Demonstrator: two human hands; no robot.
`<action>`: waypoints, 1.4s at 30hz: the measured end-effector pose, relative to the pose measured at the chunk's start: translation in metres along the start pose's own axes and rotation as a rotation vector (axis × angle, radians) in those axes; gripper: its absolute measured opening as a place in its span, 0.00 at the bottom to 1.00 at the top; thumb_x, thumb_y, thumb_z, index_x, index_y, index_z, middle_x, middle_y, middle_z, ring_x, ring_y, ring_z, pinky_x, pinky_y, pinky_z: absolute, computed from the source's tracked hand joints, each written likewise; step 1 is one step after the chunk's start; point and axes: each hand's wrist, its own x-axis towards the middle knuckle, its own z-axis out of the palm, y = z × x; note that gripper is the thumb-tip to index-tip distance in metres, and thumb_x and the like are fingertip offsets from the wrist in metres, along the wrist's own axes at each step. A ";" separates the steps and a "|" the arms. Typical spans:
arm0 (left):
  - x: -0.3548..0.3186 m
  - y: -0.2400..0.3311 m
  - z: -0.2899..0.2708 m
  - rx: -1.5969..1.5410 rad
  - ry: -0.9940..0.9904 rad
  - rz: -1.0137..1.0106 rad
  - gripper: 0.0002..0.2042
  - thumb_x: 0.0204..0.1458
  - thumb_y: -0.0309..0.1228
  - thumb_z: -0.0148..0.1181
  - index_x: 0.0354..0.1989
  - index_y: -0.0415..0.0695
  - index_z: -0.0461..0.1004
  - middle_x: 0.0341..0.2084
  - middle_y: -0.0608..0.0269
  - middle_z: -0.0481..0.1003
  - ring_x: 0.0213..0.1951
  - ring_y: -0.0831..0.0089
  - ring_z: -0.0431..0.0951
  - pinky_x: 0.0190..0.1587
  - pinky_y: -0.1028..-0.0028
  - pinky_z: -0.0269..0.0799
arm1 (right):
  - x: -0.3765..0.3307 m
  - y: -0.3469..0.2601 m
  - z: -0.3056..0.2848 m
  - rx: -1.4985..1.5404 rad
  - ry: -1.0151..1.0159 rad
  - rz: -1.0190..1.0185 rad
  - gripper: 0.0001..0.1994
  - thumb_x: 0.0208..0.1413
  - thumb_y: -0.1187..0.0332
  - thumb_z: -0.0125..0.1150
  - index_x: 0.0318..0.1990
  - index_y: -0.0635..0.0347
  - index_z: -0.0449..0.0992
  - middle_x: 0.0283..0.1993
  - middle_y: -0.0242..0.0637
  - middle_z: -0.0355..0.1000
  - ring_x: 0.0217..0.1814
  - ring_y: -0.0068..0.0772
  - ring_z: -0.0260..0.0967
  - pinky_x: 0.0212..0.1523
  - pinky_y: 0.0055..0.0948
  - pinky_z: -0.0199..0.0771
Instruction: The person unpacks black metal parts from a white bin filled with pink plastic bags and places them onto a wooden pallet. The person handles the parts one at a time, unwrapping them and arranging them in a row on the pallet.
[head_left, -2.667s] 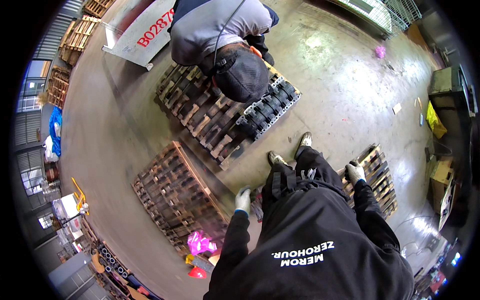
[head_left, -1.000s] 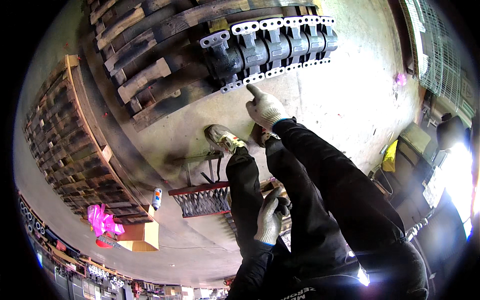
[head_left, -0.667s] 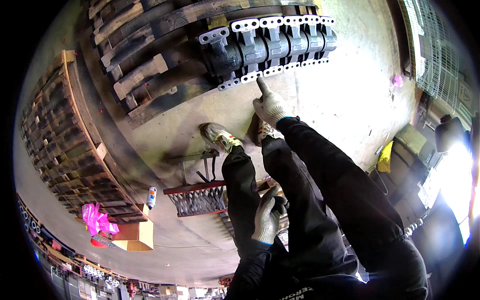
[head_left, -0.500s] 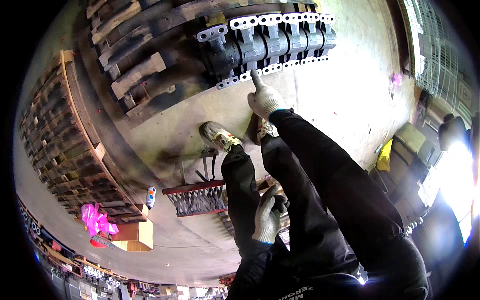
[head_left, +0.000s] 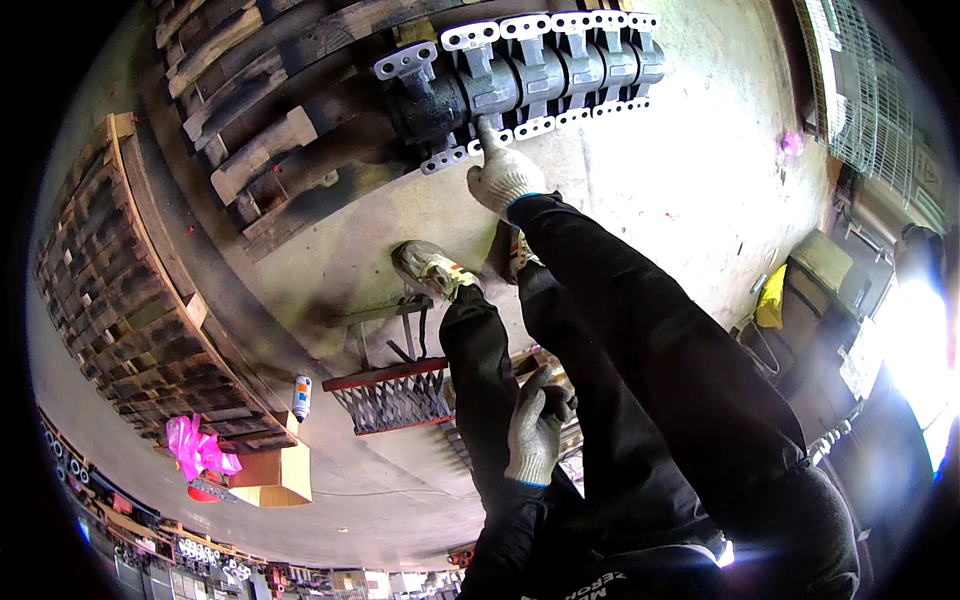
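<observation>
Person at work over heavy-looking parts, viewed from the head. The largest body is the stack of wooden pallets [head_left: 110, 300] at the left, its near side edged by a long plank. Beyond the feet lies a wooden pallet [head_left: 265, 150] of dark-stained blocks and boards. Along its right part runs the row of dark metal castings [head_left: 493, 88], set close side by side, each ending in pale, drilled flanges. Nearer the legs stands a red-edged mesh step [head_left: 390, 398]; beside the stack are an open cardboard box [head_left: 290, 475], a pink bag [head_left: 198, 448] and a small spray can [head_left: 302, 398].

Hazards, as judged: the near flanges appear to reach past the pallet's edge, so a casting pushed outward might tip toward the shoe [head_left: 430, 268]. The close packing could nip a finger if neighbouring parts shifted. The step, near the legs, could trip a backward pace.

Both hands are gloved. The right hand [head_left: 505, 182] points: its index finger is straight, the others are folded beneath, and it grips no casting. The fingertip overlaps a near flange, second from the row's left end; whether it touches or hovers cannot be told from overhead. The left hand [head_left: 535, 435] hangs before the thigh, fingers loosely half curled, thumb raised, with no held object showing.
</observation>
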 end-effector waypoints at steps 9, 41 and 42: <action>0.006 -0.004 -0.014 0.014 -0.030 -0.020 0.19 0.59 0.31 0.55 0.58 0.39 0.70 0.36 0.60 0.77 0.37 0.71 0.76 0.40 0.75 0.72 | -0.003 0.004 0.010 0.055 0.063 -0.031 0.39 0.53 0.62 0.49 0.73 0.54 0.43 0.35 0.58 0.76 0.39 0.57 0.76 0.44 0.50 0.74; 0.006 -0.023 -0.025 -0.087 -0.091 0.019 0.19 0.58 0.28 0.54 0.57 0.37 0.69 0.37 0.58 0.78 0.41 0.68 0.78 0.47 0.72 0.72 | -0.077 0.076 0.058 0.094 -0.061 -0.090 0.25 0.51 0.58 0.55 0.57 0.56 0.72 0.45 0.54 0.75 0.50 0.55 0.72 0.55 0.49 0.68; 0.006 -0.024 -0.024 -0.079 -0.080 0.018 0.18 0.58 0.28 0.54 0.57 0.37 0.69 0.37 0.58 0.78 0.42 0.68 0.78 0.47 0.72 0.73 | -0.077 0.079 0.057 0.102 -0.054 -0.091 0.25 0.52 0.57 0.55 0.57 0.56 0.71 0.45 0.54 0.75 0.50 0.55 0.72 0.55 0.49 0.68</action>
